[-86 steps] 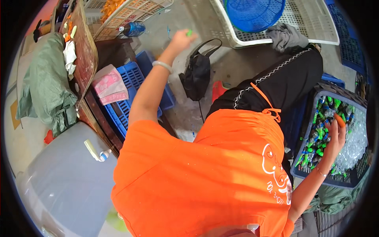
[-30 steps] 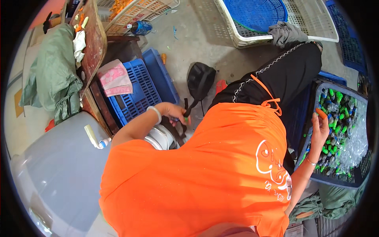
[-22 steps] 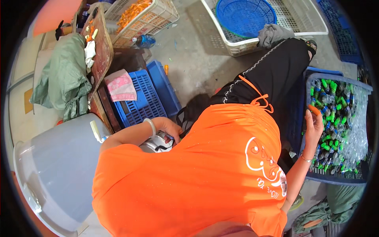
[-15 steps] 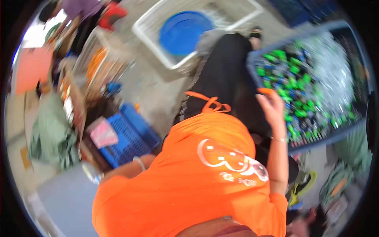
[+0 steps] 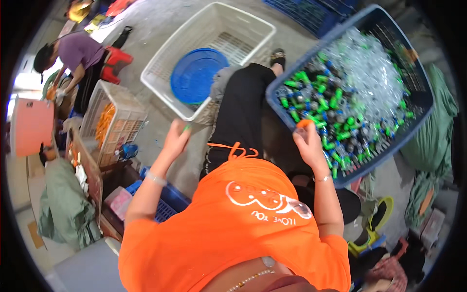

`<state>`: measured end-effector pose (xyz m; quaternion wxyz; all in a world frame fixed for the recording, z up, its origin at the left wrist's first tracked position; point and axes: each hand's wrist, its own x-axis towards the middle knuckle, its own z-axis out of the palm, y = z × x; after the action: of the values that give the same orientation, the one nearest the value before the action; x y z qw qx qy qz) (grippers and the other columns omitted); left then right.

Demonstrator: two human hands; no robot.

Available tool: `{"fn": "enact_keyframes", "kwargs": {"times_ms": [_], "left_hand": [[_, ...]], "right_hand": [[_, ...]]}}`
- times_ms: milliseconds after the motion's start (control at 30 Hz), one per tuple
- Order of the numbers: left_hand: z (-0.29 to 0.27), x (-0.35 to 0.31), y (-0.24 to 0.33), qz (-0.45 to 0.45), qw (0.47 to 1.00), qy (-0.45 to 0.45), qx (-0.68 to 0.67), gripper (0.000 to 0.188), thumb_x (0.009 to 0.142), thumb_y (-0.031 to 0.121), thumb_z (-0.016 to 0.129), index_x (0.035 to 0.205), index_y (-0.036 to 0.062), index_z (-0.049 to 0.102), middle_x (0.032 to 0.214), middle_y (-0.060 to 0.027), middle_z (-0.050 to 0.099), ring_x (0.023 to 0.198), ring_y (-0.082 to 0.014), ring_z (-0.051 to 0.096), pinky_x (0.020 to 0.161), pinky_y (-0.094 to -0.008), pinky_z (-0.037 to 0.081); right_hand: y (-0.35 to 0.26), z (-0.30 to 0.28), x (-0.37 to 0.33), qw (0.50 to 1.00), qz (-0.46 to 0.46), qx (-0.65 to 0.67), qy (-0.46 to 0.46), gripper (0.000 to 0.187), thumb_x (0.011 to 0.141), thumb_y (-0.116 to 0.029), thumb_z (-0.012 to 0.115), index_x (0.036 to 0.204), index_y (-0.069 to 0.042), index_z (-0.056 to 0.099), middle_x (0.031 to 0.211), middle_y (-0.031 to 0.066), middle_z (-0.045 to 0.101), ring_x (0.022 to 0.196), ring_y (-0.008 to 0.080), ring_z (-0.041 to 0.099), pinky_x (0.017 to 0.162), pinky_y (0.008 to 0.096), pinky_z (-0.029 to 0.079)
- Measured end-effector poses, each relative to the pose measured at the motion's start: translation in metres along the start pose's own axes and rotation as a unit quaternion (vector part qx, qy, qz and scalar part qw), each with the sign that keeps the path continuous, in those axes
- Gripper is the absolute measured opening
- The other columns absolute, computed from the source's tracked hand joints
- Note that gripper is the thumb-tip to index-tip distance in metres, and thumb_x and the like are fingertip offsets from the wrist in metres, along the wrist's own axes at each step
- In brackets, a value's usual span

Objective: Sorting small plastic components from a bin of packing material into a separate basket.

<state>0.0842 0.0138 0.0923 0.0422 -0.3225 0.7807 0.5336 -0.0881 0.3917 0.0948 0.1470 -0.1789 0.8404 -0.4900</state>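
My right hand is closed on a small orange piece at the near left edge of a dark blue crate. That crate holds many small green, blue and black plastic parts and a heap of clear plastic pieces. My left hand is raised ahead of my body, left of my leg, with its fingers pinched together. A tiny bit of green shows at its fingertips, too small to name.
Ahead stands a white crate with a round blue basin in it. On the left are a white basket of orange pieces, a blue crate and a green sack. Another person bends over at far left.
My left hand has come up and forward from beside the blue crate on the left. My right hand still holds the orange piece by the dark blue crate. The view has shifted.
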Motion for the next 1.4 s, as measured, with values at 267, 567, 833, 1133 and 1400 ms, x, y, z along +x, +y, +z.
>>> {"fn": "enact_keyframes", "kwargs": {"times_ms": [267, 567, 833, 1133, 1400], "left_hand": [[0.052, 0.112, 0.034, 0.12, 0.992, 0.029, 0.005, 0.017, 0.091, 0.017, 0.054, 0.102, 0.0041, 0.054, 0.083, -0.0065, 0.058, 0.068, -0.0114, 0.057, 0.058, -0.0265, 0.045], [0.131, 0.062, 0.168, 0.129, 0.952, -0.228, -0.161, 0.019, 0.1, 0.019, 0.042, 0.108, 0.0042, 0.049, 0.075, -0.0049, 0.057, 0.061, -0.0082, 0.053, 0.053, -0.0214, 0.04], [0.203, 0.048, 0.175, 0.34, 0.924, -0.169, -0.046, 0.026, 0.095, 0.01, 0.041, 0.117, -0.0027, 0.036, 0.068, -0.0152, 0.055, 0.064, -0.0297, 0.059, 0.06, -0.0407, 0.046], [0.232, 0.029, 0.183, 0.356, 0.923, -0.135, 0.055, 0.028, 0.093, 0.006, 0.042, 0.118, -0.0048, 0.033, 0.077, -0.0242, 0.059, 0.078, -0.0411, 0.062, 0.068, -0.0467, 0.046], [0.233, 0.048, 0.175, 0.356, 0.911, -0.204, -0.031, 0.029, 0.094, 0.007, 0.043, 0.119, -0.0032, 0.033, 0.076, -0.0246, 0.058, 0.074, -0.0431, 0.061, 0.066, -0.0485, 0.046]], "right_hand": [[-0.027, 0.016, -0.016, 0.998, -0.021, -0.044, -0.045, 0.03, 0.082, -0.016, 0.071, 0.106, -0.005, 0.058, 0.079, 0.0022, 0.056, 0.069, 0.0121, 0.051, 0.063, 0.0264, 0.043], [-0.04, 0.007, 0.022, 0.984, -0.079, -0.006, 0.162, 0.02, 0.09, -0.012, 0.06, 0.108, -0.003, 0.06, 0.077, 0.0015, 0.057, 0.066, 0.0077, 0.049, 0.059, 0.0226, 0.041], [-0.041, -0.001, 0.015, 0.972, -0.085, -0.029, 0.219, 0.019, 0.1, -0.016, 0.045, 0.099, -0.002, 0.058, 0.067, 0.0033, 0.055, 0.059, 0.0106, 0.048, 0.051, 0.0273, 0.037], [-0.027, 0.009, 0.009, 0.952, -0.073, -0.098, 0.281, 0.014, 0.095, -0.016, 0.052, 0.1, -0.003, 0.054, 0.063, 0.0138, 0.057, 0.055, 0.0342, 0.057, 0.049, 0.0412, 0.043], [-0.025, -0.02, -0.006, 0.967, -0.188, -0.098, 0.14, 0.029, 0.085, -0.018, 0.067, 0.105, -0.001, 0.055, 0.072, 0.0113, 0.059, 0.062, 0.0305, 0.058, 0.056, 0.0386, 0.045]]}}
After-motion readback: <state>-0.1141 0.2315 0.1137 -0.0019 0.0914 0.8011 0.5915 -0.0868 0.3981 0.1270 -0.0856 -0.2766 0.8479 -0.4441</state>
